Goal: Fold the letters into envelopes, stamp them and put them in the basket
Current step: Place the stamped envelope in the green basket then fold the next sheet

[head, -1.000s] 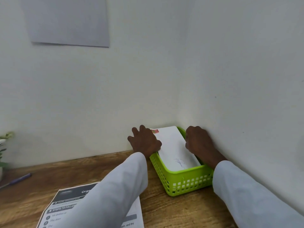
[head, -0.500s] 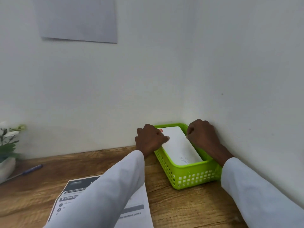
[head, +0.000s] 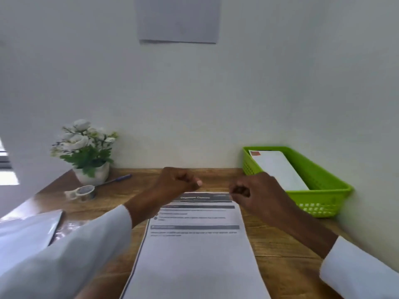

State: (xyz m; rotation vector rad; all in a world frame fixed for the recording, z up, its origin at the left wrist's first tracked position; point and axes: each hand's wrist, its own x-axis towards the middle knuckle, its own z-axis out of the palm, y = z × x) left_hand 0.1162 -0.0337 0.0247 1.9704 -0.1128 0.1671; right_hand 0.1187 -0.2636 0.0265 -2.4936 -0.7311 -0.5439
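A printed letter (head: 194, 244) lies flat on the wooden desk (head: 280, 244) in front of me. My left hand (head: 174, 182) hovers over its top left corner, fingers curled with nothing in them. Over the top right corner is my right hand (head: 257, 190), also curled and holding nothing. The green basket (head: 323, 190) stands at the right against the wall. Inside it lies a white envelope (head: 278, 169) with a red stamp (head: 255, 153) at its far corner.
A white pot of white flowers (head: 86, 152) stands at the back left, with a blue pen (head: 116, 180) beside it and a roll of tape (head: 85, 192) in front. A clear plastic sleeve (head: 28, 231) lies at the left edge. Walls close off the back and right.
Both hands left the basket and the envelope inside it and moved left over the top of the letter. My view swung left, bringing the flowers and tape into sight.
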